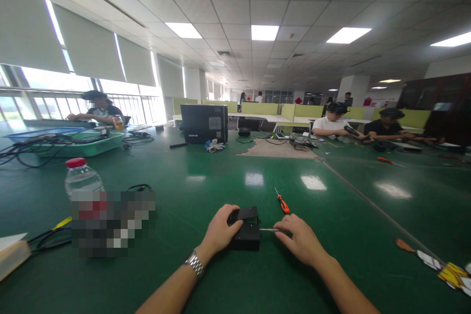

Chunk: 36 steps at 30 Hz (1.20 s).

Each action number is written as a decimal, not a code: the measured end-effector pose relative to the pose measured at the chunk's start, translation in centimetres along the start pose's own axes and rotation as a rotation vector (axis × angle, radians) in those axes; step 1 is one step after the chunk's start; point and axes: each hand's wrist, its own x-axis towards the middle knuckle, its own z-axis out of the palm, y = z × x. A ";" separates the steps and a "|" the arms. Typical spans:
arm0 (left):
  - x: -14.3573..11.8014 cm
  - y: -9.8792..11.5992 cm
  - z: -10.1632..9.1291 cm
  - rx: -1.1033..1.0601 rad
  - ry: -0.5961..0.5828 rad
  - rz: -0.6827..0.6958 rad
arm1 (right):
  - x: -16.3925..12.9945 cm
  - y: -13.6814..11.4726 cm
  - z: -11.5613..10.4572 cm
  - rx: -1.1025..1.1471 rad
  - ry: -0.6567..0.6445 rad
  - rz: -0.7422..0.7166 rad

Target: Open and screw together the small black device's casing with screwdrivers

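A small black plastic case (247, 238) lies on the green table in front of me. Its cover (247, 214) is tilted up at the far side, and a sliver of green, perhaps a circuit board, shows in the gap. My left hand (223, 229) grips the case from the left, thumb on top. In my right hand (297, 236) is a screwdriver (268, 229), its metal shaft pointing left with the tip against or close to the case's right side. My fingers mostly hide its handle. Beyond that hand lies an orange-handled screwdriver (283, 204).
To the left stand a water bottle (83, 179) and a blurred-out item. Farther back are a green basket (99, 144) with cables, a black computer tower (204, 124) and gloves (214, 145). A utensil-like item (405, 245) lies right. Several people sit around the table.
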 end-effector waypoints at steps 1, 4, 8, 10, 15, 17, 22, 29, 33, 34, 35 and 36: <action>0.0 0.0 0.0 -0.001 0.001 0.002 | 0.0 0.3 0.2 0.037 -0.014 0.008; 0.1 -0.1 0.0 -0.004 0.004 0.003 | 0.0 1.1 0.7 0.136 -0.047 0.002; 0.0 -0.1 0.1 -0.009 0.015 0.002 | 0.2 0.8 1.6 0.221 -0.055 -0.026; 0.0 -0.2 0.2 -0.012 0.021 0.000 | 0.3 0.4 2.0 0.246 -0.059 -0.036; 0.0 -0.2 0.1 -0.021 0.027 0.004 | 0.5 -0.3 2.6 0.202 -0.044 -0.064; 0.0 -0.2 0.1 -0.023 0.024 0.008 | 0.5 -0.7 2.6 0.124 -0.017 -0.066; -0.1 -0.2 0.1 -0.023 0.015 0.021 | 0.4 -2.5 2.4 -0.079 0.035 -0.047; 0.0 -0.6 0.2 -0.028 0.015 0.026 | 0.6 -4.3 2.9 -0.120 0.035 0.021; -0.1 -0.8 0.3 -0.035 0.019 0.011 | 0.6 -4.2 3.2 -0.075 0.032 0.026; -0.1 -0.8 0.3 -0.037 0.019 0.007 | 0.6 -4.2 3.2 -0.061 0.032 0.026; 0.0 -0.8 0.3 -0.039 0.019 0.003 | 0.6 -4.1 3.3 -0.048 0.033 0.027; 0.0 -0.7 0.3 -0.040 0.019 -0.001 | 0.6 -4.1 3.3 -0.037 0.032 0.028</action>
